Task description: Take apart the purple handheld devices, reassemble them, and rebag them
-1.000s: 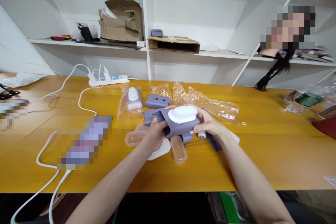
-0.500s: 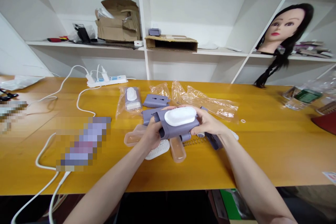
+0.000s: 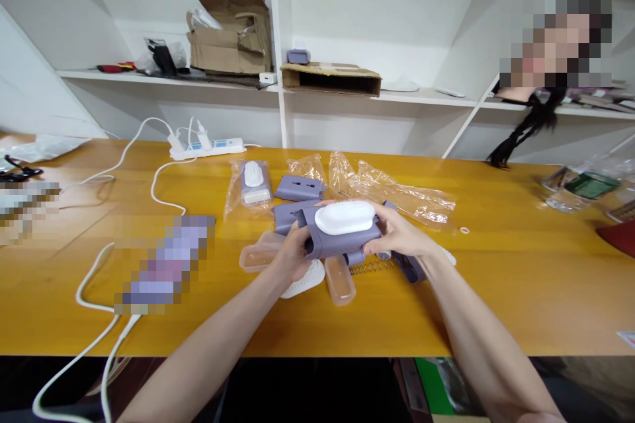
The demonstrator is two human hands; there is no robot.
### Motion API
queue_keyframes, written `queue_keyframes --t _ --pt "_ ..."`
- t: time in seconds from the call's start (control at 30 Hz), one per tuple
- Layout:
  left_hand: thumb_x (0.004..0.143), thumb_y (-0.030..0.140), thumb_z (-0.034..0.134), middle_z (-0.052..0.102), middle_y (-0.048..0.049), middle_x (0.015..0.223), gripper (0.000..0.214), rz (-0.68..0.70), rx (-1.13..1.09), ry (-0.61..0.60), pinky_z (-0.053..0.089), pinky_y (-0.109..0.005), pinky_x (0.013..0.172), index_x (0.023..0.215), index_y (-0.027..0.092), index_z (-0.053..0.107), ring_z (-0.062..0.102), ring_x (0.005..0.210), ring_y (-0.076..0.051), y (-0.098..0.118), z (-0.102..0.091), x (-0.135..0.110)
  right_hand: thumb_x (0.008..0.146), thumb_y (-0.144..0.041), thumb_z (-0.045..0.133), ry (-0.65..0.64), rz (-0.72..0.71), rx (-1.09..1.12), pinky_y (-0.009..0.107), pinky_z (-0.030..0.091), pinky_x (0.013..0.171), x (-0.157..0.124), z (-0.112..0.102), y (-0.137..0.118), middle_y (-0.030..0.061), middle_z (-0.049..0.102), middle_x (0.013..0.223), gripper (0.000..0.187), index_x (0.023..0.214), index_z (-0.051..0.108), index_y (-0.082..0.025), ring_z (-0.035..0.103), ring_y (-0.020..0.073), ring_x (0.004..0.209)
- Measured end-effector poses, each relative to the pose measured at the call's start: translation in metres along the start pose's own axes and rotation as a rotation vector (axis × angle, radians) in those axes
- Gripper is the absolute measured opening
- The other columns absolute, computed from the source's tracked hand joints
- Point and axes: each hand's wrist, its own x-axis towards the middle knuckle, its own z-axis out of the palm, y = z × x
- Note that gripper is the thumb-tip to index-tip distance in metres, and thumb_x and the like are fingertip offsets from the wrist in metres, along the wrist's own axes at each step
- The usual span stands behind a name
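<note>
Grips: left grip (image 3: 294, 254) curled around the near end of the housing, fingers underneath, thumb on its side; right grip (image 3: 397, 238) wrapped around the far end, fingers spread along its side and thumb on top.

Housing: lilac-grey plastic housing (image 3: 342, 244) with a white oval cap (image 3: 344, 217) on top, held between both grips, tilted slightly, above the middle of the table (image 3: 520, 284).

Beneath the hands: white ribbed pad (image 3: 305, 280) partly under the left grip; peach translucent covers (image 3: 340, 281) and (image 3: 258, 258); metal spring (image 3: 370, 268); small white-and-grey cylinder (image 3: 381, 254); grey part (image 3: 409, 268) under the right wrist.

Just beyond: grey piece (image 3: 288, 218) touching the housing's far side; grey panel (image 3: 297, 188); bagged white-and-grey part (image 3: 253, 184); clear plastic bags (image 3: 397, 188) toward the far edge; small ring (image 3: 464, 230) right of them.

Left of the table's middle: power strip (image 3: 206, 149) at the far edge, white cable (image 3: 163, 192) running from it, blurred item (image 3: 163, 264).

Behind the table: shelf (image 3: 417, 98) holding cardboard boxes (image 3: 330, 79).
</note>
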Motion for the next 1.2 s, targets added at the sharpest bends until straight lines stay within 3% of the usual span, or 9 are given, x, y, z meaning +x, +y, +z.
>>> queue_keyframes --t 0.3,0.5,0.67,0.73,0.83,1.03,1.2 --pt "0.060 0.023 0.068 0.075 -0.0028 0.090 0.046 -0.017 -0.020 -0.013 0.047 -0.038 0.093 0.106 0.021 0.069 0.063 0.105 -0.029 -0.001 0.003 -0.002 0.059 -0.035 0.085 -0.005 -0.042 -0.088 0.048 0.033 0.109 0.000 -0.001 -0.001 0.0066 0.056 0.133 0.077 0.129 0.056 -0.026 0.049 0.0300 0.124" --pt "0.066 0.025 0.063 0.076 -0.0027 0.089 0.037 -0.109 -0.020 0.118 0.048 -0.038 0.094 0.102 0.022 0.069 0.065 0.103 -0.026 -0.008 0.012 0.003 0.059 -0.030 0.085 0.036 -0.015 -0.234 0.050 0.029 0.113 -0.003 -0.004 -0.011 0.0077 0.050 0.137 0.081 0.133 0.052 -0.028 0.046 0.0310 0.128" --pt "0.061 0.018 0.064 0.075 -0.0033 0.101 0.048 0.026 0.029 -0.050 0.048 -0.039 0.094 0.108 0.024 0.069 0.064 0.106 -0.028 0.007 0.007 0.007 0.062 -0.035 0.083 0.000 0.002 -0.099 0.047 0.036 0.109 -0.004 -0.009 -0.005 0.0067 0.048 0.142 0.087 0.139 0.044 -0.032 0.045 0.0294 0.129" --pt "0.063 0.019 0.064 0.074 -0.0042 0.103 0.047 0.052 0.019 -0.077 0.047 -0.040 0.096 0.110 0.022 0.068 0.063 0.109 -0.030 0.011 0.000 0.011 0.069 -0.038 0.078 0.031 -0.028 -0.052 0.046 0.039 0.107 -0.004 -0.011 -0.002 0.0054 0.044 0.146 0.079 0.139 0.043 -0.034 0.045 0.0281 0.130" --pt "0.068 0.023 0.062 0.074 -0.0057 0.104 0.042 0.073 -0.018 0.008 0.045 -0.038 0.100 0.109 0.018 0.069 0.060 0.114 -0.029 0.013 -0.006 0.015 0.075 -0.037 0.073 0.116 -0.074 -0.041 0.047 0.041 0.104 -0.002 -0.010 -0.001 0.0041 0.043 0.147 0.066 0.136 0.047 -0.036 0.047 0.0271 0.128" --pt "0.073 0.024 0.059 0.073 -0.0078 0.106 0.031 -0.013 0.006 0.038 0.043 -0.039 0.101 0.099 0.014 0.071 0.060 0.114 -0.029 0.015 -0.001 0.014 0.068 -0.033 0.079 0.205 -0.129 -0.193 0.052 0.032 0.110 0.004 0.001 -0.003 0.0032 0.056 0.134 0.050 0.116 0.066 -0.035 0.046 0.0272 0.129" --pt "0.071 0.025 0.061 0.073 -0.0088 0.103 0.028 0.009 0.056 0.022 0.045 -0.038 0.098 0.095 0.013 0.072 0.062 0.109 -0.029 0.015 -0.005 0.014 0.067 -0.033 0.080 0.238 -0.173 -0.218 0.052 0.034 0.107 0.006 0.000 -0.001 0.0024 0.062 0.125 0.042 0.107 0.071 -0.035 0.053 0.0258 0.120"
